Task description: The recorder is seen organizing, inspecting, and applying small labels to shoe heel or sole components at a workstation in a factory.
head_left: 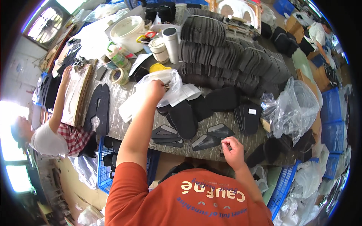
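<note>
Spreading out before you, the surface (124, 94) carries everything within your reach. Over its left end a co-worker (49, 139) stretches an arm along a wooden-edged board (77, 98). Beyond your arms stand long rows of stacked black pieces (215, 52), pressed tightly side by side. To your right sits a crumpled large clear bag (296, 111); toward the far left is a white tub (126, 34), with a white cylinder (171, 45) upright near it. Rounded black pads (183, 120) lie between your hands and the stacks, some overlapping. Your left hand (155, 90) is at a small clear bag (174, 80), just left of the pads, its fingers curled against the film; you cannot tell what, if anything, they grip. Your right hand (233, 150) hangs near the front edge, fingertips drawn narrow to the thumb, and whether something is pinched there cannot be told. Just left of that hand lie small black shaped pieces (206, 142) with grey patches, with more of them below the pads. Smallest is a white label (252, 111) on one pad at the right
</note>
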A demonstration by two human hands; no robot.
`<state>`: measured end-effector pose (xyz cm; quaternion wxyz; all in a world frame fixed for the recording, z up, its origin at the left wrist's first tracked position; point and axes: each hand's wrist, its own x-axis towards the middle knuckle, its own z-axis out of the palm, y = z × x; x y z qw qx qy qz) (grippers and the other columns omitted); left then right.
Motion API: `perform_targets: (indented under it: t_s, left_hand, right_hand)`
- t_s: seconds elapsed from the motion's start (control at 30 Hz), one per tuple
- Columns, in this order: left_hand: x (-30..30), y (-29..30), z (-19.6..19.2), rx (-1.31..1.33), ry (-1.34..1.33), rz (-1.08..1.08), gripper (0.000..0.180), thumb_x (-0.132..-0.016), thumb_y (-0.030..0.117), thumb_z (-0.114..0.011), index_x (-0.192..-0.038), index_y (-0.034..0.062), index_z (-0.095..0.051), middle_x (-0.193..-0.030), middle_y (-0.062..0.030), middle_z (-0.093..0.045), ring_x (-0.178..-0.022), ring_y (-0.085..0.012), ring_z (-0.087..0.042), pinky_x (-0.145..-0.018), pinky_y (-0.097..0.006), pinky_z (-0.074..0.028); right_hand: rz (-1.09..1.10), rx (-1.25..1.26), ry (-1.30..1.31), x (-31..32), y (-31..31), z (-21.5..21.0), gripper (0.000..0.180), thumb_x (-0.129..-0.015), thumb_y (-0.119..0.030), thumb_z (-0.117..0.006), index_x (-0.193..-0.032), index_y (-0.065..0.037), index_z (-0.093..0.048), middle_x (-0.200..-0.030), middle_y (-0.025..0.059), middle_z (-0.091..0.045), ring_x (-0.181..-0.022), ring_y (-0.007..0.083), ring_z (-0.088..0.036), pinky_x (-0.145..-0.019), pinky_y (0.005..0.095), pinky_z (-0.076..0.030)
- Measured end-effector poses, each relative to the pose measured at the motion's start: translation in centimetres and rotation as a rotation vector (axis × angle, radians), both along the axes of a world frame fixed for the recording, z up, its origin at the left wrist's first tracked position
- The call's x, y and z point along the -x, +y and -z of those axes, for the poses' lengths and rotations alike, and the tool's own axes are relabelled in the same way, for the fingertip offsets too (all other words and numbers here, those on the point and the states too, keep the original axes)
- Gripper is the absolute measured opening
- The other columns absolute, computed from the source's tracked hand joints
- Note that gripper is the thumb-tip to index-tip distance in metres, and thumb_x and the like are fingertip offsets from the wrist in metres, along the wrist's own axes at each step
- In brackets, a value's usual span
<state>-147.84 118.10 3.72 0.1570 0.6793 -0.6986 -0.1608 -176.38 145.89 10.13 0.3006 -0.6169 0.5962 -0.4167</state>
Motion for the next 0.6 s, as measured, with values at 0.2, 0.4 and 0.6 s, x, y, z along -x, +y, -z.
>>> perform_targets:
  t_s: [0.2, 0.4, 0.6]
  left_hand:
    - [0.4, 2.8, -3.6, 0.297, 0.382, -0.049, 0.009, -0.083, 0.011, -0.058, -0.086, 0.0019, -0.059, -0.079, -0.0139, -0.063, -0.069, -0.0255, -0.060, -0.069, -0.034, -0.049]
    - [8.3, 17.4, -7.3, -0.342, 0.906, 0.353, 0.006, -0.086, 0.000, -0.055, -0.092, -0.0001, -0.057, -0.082, -0.0064, -0.061, -0.069, -0.0110, -0.060, -0.060, -0.024, -0.050]
    - [10.6, 26.0, -1.9, -0.809, 1.347, 0.133, 0.003, -0.092, 0.002, -0.048, -0.093, 0.0032, -0.046, -0.082, -0.0074, -0.059, -0.065, -0.0131, -0.060, -0.057, -0.022, -0.049]
  right_hand:
    - [0.128, -0.120, -0.038, 1.7, 1.8, 1.6, 0.003, -0.082, 0.001, -0.058, -0.084, 0.001, -0.057, -0.076, 0.0082, -0.059, -0.066, 0.0136, -0.058, -0.060, 0.0258, -0.046]
    - [0.268, -0.534, -0.786, 0.4, 3.1, 4.1, 0.009, -0.086, -0.004, -0.059, -0.094, -0.002, -0.056, -0.081, 0.0017, -0.059, -0.070, 0.0079, -0.056, -0.065, 0.0210, -0.046]
    - [0.094, -0.558, -1.008, -1.9, 3.8, 4.6, 0.013, -0.087, -0.007, -0.060, -0.097, 0.000, -0.055, -0.085, 0.0031, -0.059, -0.079, 0.0095, -0.057, -0.071, 0.0238, -0.048]
